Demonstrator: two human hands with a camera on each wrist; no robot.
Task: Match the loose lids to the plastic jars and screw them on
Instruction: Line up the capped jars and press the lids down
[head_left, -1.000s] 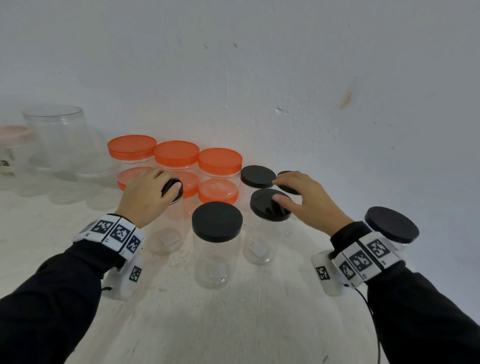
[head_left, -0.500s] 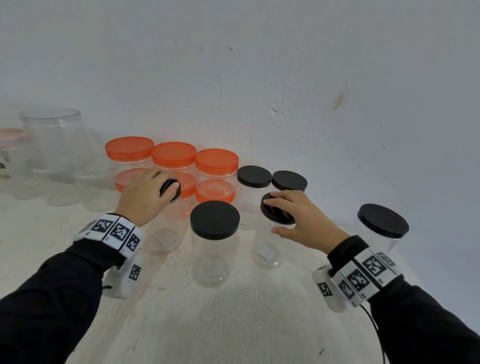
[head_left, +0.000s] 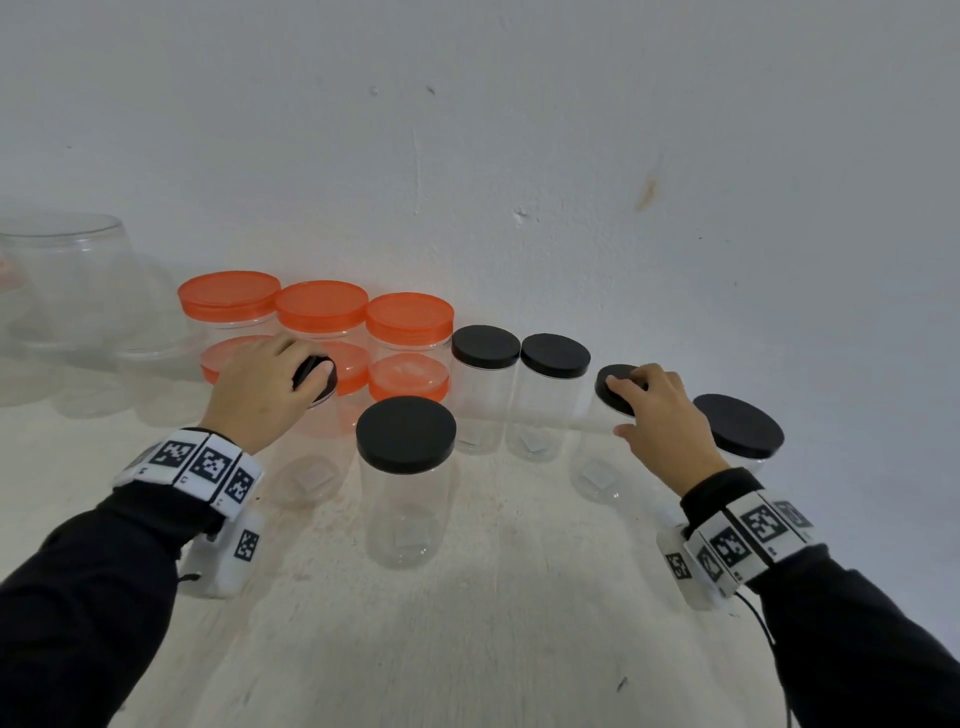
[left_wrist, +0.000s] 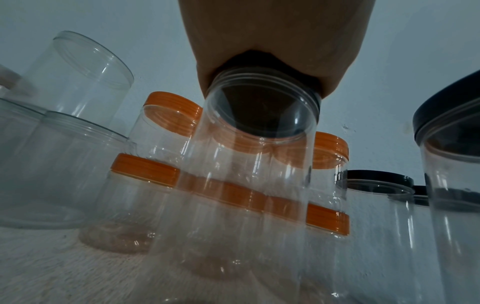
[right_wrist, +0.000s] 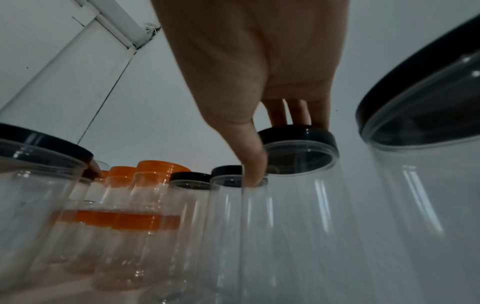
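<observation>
My left hand (head_left: 270, 389) curls over a black lid (head_left: 305, 370) that sits on a clear jar (head_left: 311, 467) at the left of the group. From below, the left hand (left_wrist: 272, 30) wraps the black lid (left_wrist: 249, 59) on the jar's threaded neck (left_wrist: 259, 86). My right hand (head_left: 654, 410) grips another black-lidded jar (head_left: 597, 457), which leans, with fingers on its lid (head_left: 613, 387). In the right wrist view the fingers (right_wrist: 298, 111) reach over that lid (right_wrist: 298, 133) and the thumb presses the jar wall.
A black-lidded jar (head_left: 405, 434) stands in front at the centre. Two more (head_left: 485, 346) (head_left: 555, 355) stand by the wall and one (head_left: 737, 434) at the far right. Orange-lidded jars (head_left: 319, 306) fill the back left. Large lidless clear containers (head_left: 67, 270) stand at the far left.
My right hand has carried its black-lidded jar to the right, from in front of the two back jars to beside them. The left hand has stayed on its lid.
</observation>
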